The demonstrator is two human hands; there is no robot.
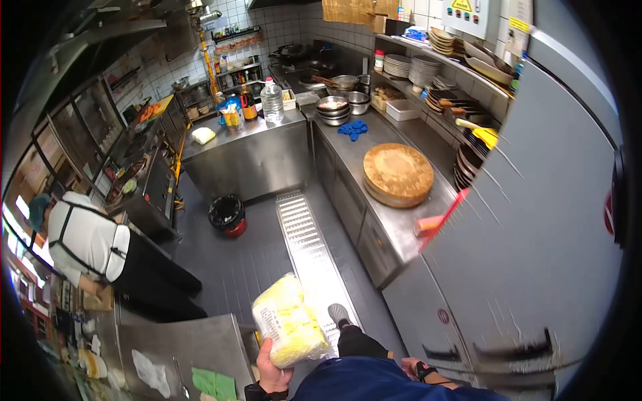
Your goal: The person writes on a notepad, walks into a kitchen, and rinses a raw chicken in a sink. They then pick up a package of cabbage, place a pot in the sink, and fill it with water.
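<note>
Low at the bottom of the view, the left hand [271,371] is clenched around the lower end of a packet [289,322], thumb on its near side, so the packet stands up and tilts away from the hand, above the grey floor tiles and just beside the drain grate [304,234]; the right hand [409,366], with a dark band at the wrist, hangs low next to the steel cabinet door [535,254], and whether its fingers are curled or loose I cannot tell. The packet is a clear, soft plastic bag stuffed with pale yellow, lumpy contents, perhaps noodles, though the blur leaves that unsure; it bulges in the middle and is rounded at both ends. A white label [269,322] runs along its left face, with rows of fine dark print too small to read. A yellow warning triangle sits on a box [468,13] at the top, its wording also unreadable. On the counter [394,224] lie a round wooden chopping board [398,174] and a blue cloth [352,128]; another person [87,240] in a white top bends at the left.
</note>
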